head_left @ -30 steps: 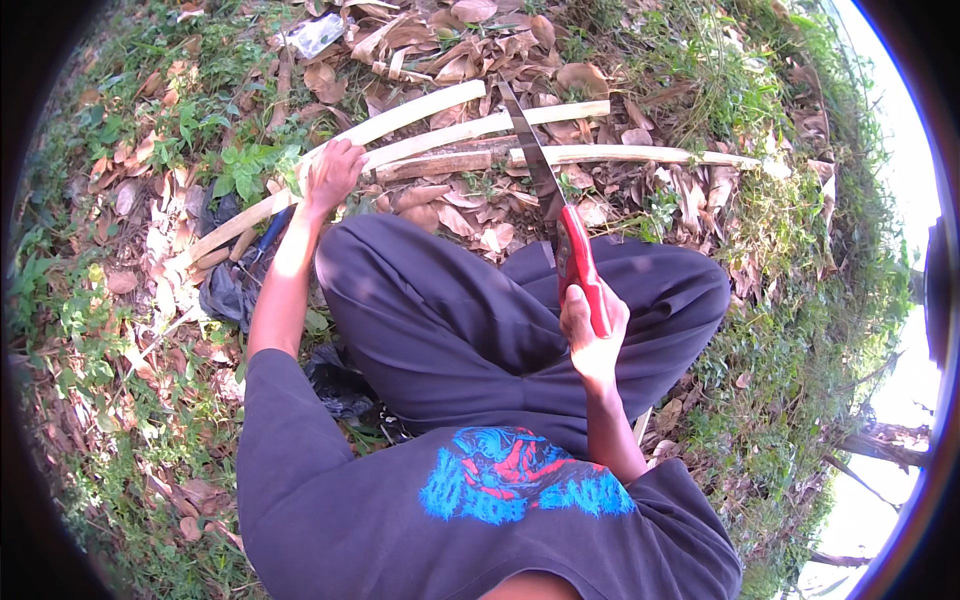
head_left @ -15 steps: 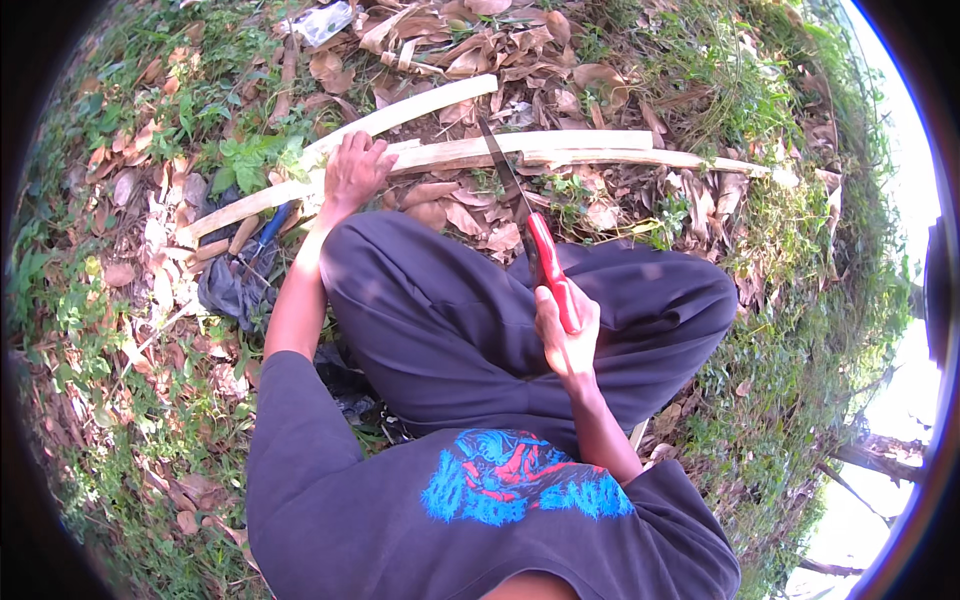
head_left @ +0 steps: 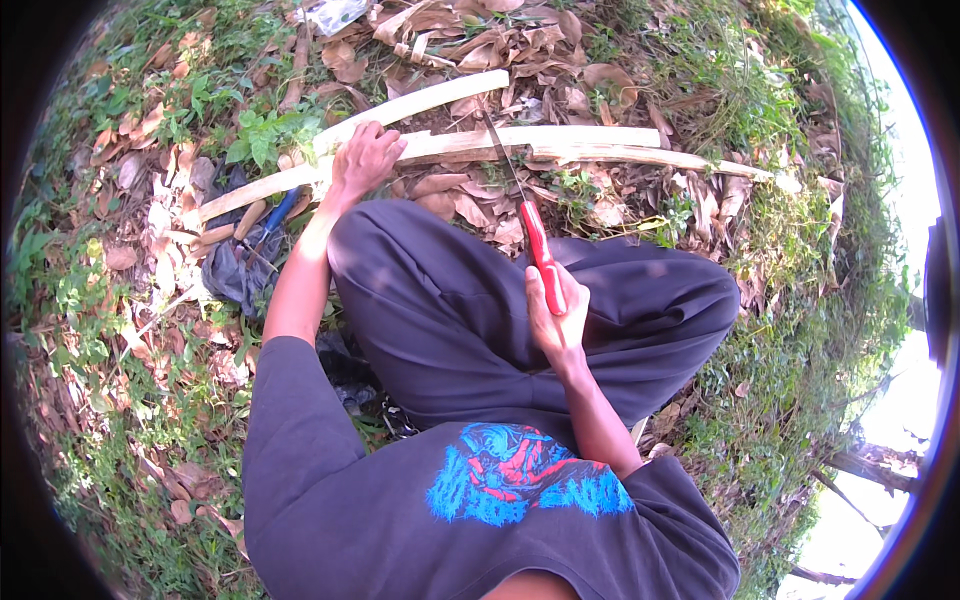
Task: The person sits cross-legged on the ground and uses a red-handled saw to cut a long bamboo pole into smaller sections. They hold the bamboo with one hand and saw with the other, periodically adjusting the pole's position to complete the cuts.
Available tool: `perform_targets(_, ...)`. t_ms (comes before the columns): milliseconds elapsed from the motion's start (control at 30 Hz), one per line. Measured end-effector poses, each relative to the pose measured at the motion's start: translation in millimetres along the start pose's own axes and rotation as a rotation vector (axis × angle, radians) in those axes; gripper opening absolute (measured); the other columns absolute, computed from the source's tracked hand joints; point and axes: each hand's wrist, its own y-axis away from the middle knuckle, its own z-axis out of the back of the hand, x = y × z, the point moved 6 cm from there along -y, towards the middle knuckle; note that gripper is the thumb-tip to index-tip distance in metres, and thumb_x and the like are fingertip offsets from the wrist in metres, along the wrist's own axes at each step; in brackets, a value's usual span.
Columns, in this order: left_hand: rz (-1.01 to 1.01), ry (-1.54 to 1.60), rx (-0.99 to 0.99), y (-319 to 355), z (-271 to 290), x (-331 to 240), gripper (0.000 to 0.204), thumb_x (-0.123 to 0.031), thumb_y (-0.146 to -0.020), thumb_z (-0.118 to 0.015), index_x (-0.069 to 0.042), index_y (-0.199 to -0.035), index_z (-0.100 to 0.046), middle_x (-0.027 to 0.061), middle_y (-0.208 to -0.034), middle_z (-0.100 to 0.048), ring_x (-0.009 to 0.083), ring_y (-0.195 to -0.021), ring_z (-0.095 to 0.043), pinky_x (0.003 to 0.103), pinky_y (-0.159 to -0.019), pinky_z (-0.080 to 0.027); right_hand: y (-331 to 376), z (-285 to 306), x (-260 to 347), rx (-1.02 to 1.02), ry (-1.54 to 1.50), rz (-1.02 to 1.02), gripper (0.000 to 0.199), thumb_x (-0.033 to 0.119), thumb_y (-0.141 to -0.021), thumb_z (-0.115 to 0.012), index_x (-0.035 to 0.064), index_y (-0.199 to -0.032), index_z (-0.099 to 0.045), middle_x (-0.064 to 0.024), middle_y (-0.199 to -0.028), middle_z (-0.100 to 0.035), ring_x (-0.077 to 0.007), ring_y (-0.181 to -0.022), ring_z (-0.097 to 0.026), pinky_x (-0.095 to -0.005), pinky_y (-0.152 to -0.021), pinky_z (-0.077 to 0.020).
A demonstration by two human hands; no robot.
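Right hand [head_left: 557,312] wrapped round red-handled saw [head_left: 537,235]; blade crosses pale wood strip [head_left: 585,137] on leaf litter [head_left: 606,213]. Left hand [head_left: 367,161] over strip, grip unclear. I'd pin firmly, keep blade square, 1 smooth line.

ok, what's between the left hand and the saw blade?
Head view: a stretch of pale wooden strip lies between the left hand and the saw blade, with dry leaves alongside.
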Motion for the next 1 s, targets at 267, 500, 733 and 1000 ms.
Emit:
perform_targets(267, -0.11, -0.004, -0.184, 3, -13, 12, 0.029, -0.036, -0.098, -0.054, -0.011, -0.102, -0.067, 0.013, -0.087, -0.065, 0.034, -0.087, -0.066, 0.046, -0.077, -0.055, -1, -17, 4, -0.031, 0.07, 0.089, 0.021, 0.015, -0.094, -0.066, 0.0009, -0.081, -0.056, -0.0134, -0.054, -0.051, -0.0244, -0.042, -0.052, -0.0352, -0.046, -0.0411)
perform_targets(500, -0.166, 0.021, -0.184, 3, -13, 8, 0.029, -0.034, -0.099, -0.053, -0.009, -0.086, -0.062, 0.0124, -0.078, -0.062, 0.0342, -0.078, -0.065, 0.047, -0.067, -0.054, -15, -14, -9, -0.07, 0.002, 0.096, 0.023, 0.016, -0.095, -0.064, -0.0003, -0.08, -0.057, -0.0104, -0.055, -0.051, -0.0177, -0.043, -0.048, -0.0318, -0.046, -0.0402)
perform_targets(733, -0.065, 0.033, -0.034, -4, -15, 12, 0.028, -0.031, -0.098, -0.052, -0.008, -0.083, -0.061, 0.012, -0.076, -0.061, 0.0347, -0.074, -0.064, 0.047, -0.065, -0.052, 9, -11, -12, -0.029, -0.025, 0.004, 0.021, 0.015, -0.096, -0.064, -0.0002, -0.083, -0.058, -0.0053, -0.055, -0.052, -0.007, -0.05, -0.048, -0.0286, -0.048, -0.0405)
perform_targets(1000, -0.038, 0.035, -0.035, -2, -16, 10, 0.029, -0.031, -0.097, -0.053, -0.009, -0.081, -0.061, 0.0119, -0.075, -0.06, 0.0343, -0.074, -0.063, 0.047, -0.066, -0.051, -30, -25, -9, -0.087, 0.061, 0.227, 0.017, 0.015, -0.095, -0.063, 0.0007, -0.085, -0.06, -0.0169, -0.058, -0.052, -0.0315, -0.045, -0.05, -0.0378, -0.049, -0.0427)
